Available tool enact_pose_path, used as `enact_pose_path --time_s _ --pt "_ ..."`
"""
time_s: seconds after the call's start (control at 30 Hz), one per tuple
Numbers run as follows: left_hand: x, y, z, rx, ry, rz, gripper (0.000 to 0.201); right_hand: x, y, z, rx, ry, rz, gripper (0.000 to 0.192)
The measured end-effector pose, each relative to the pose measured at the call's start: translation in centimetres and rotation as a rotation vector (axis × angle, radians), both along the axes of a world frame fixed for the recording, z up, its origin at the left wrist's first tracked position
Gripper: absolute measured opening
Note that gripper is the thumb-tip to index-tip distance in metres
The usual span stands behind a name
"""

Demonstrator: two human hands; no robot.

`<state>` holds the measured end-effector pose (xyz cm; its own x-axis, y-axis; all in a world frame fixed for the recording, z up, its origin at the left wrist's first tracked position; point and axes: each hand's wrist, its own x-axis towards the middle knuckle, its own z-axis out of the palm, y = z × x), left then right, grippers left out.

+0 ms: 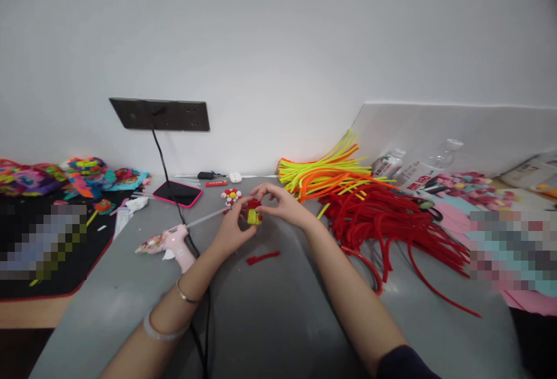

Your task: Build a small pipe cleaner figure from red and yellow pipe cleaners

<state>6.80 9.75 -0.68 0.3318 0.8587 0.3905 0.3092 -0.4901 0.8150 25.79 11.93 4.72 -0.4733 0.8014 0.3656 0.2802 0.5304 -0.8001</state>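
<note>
Between my two hands is a small red and yellow pipe-cleaner figure (255, 215), held up over the grey table. My left hand (235, 229) has its fingers and thumb closed about the left side of it. From the right, my right hand (278, 204) pinches its upper right part with bent fingers. Fingers cover some of the figure. Just beneath lies a short red pipe-cleaner piece (263, 257). A red and white flower with a yellow middle (231, 195) sits behind my left hand. Left of that hand rests a pink glue gun (174, 245) with a clear glue stick.
Yellow and orange pipe cleaners (322, 173) and a heap of red ones (374, 216) lie to the right. A phone (178, 193) and a red box cutter (216, 183) are near the wall. A black cable (162, 158) runs from the socket panel (187, 115) across the table.
</note>
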Motion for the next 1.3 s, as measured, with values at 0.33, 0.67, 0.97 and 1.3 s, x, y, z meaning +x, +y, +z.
enact_pose_path --time_s 0.33,0.67,0.97,1.3 --pt "0.0 -0.1 0.1 -0.011 -0.008 0.035 0.058 0.0 -0.2 0.1 -0.006 0.013 -0.004 0.020" --pt "0.0 -0.1 0.2 0.017 0.001 0.028 0.057 0.1 -0.2 0.1 -0.027 0.031 -0.018 0.019" --pt "0.0 0.0 0.1 0.020 -0.003 0.029 0.058 0.1 -0.1 -0.3 -0.020 0.048 -0.022 0.024" --pt "-0.1 0.5 -0.3 -0.024 -0.202 0.047 0.059 0.2 1.2 -1.3 -0.094 0.369 -0.037 0.026"
